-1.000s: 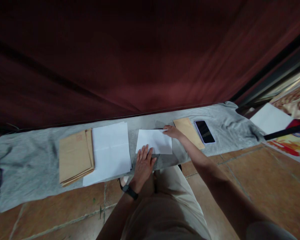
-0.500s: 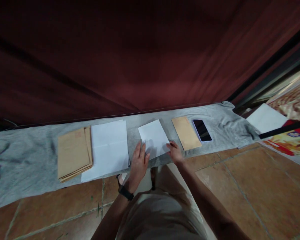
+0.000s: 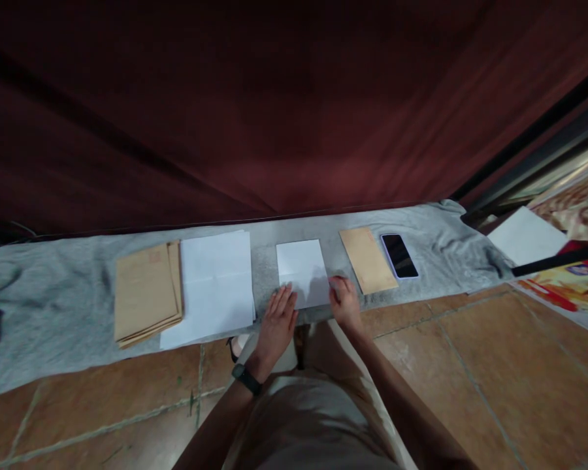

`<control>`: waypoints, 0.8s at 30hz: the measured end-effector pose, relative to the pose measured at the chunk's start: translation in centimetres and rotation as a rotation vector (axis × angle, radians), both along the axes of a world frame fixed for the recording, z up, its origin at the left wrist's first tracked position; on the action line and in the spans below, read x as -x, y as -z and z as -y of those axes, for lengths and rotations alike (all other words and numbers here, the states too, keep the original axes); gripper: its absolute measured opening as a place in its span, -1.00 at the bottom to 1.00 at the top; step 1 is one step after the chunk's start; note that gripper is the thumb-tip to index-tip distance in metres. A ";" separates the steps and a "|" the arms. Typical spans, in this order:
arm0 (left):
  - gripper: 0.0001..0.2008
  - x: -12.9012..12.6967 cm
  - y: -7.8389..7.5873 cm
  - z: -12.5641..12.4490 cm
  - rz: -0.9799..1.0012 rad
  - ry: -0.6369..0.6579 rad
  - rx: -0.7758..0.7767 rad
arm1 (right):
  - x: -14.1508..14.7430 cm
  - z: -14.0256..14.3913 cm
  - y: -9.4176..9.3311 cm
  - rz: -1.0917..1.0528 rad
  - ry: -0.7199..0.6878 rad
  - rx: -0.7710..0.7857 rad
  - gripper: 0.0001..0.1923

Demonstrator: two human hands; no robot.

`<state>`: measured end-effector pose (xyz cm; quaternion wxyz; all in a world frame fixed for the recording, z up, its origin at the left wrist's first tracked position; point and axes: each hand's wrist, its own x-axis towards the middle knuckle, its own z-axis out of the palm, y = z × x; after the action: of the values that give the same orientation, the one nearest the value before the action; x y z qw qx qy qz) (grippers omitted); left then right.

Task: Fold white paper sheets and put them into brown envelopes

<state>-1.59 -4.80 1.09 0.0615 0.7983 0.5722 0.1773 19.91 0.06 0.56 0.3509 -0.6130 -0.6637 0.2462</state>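
Likely very light: white paper, thin, soft enough to droop if lifted by one corner, stiff enough to lie flat. Probably slides a bit on grey cloth unless pinned; hard to judge friction from here. Should crease easily at corners, may tear if yanked against a pinned side; otherwise not fragile. Best taken by right edge or near right corner, thumb above and fingers below, with left side pressed flat. Avoid pushing inward from both sides, likely to buckle. Might be folded over, given smaller outline than pile of white sheets to the left; cannot tell number of layers.

Looks plain white, no print visible, four-sided, straight-edged, shaded toward near right corner. Lies flat on grey cloth, between pile of white sheets and single brown envelope, apart from both.

Note left hand laid palm down at near left corner, fingers straight and mostly pressed together, tips on white paper. Note right hand at near right edge, fingers curled in; seems to touch edge, cannot tell if pinching or just resting.

Also in view: stack of brown envelopes, overlapping left side of pile of white sheets; phone, dark screen up, just right of single brown envelope.
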 end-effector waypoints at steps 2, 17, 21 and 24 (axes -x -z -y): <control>-0.52 -0.3 0.0 0.4 -0.014 0.058 0.004 | 0.3 -0.7 -0.6 0.025 -0.152 -0.027 -0.62; -0.44 -1.1 0.9 0.4 -0.086 0.132 0.029 | 5.5 -10.8 -0.1 0.516 -0.747 -0.151 -0.53; -0.41 -0.9 1.2 0.4 -0.099 0.159 0.042 | 6.2 -13.2 -0.2 0.543 -0.711 -0.125 -0.52; -0.39 -0.8 1.3 0.7 -0.096 0.166 0.054 | 6.5 -14.6 -0.1 0.558 -0.681 -0.113 -0.51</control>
<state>-0.82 -5.54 -0.25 0.0698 0.8486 0.5111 0.1175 13.43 14.67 0.70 0.0902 -0.3822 -0.9095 0.1365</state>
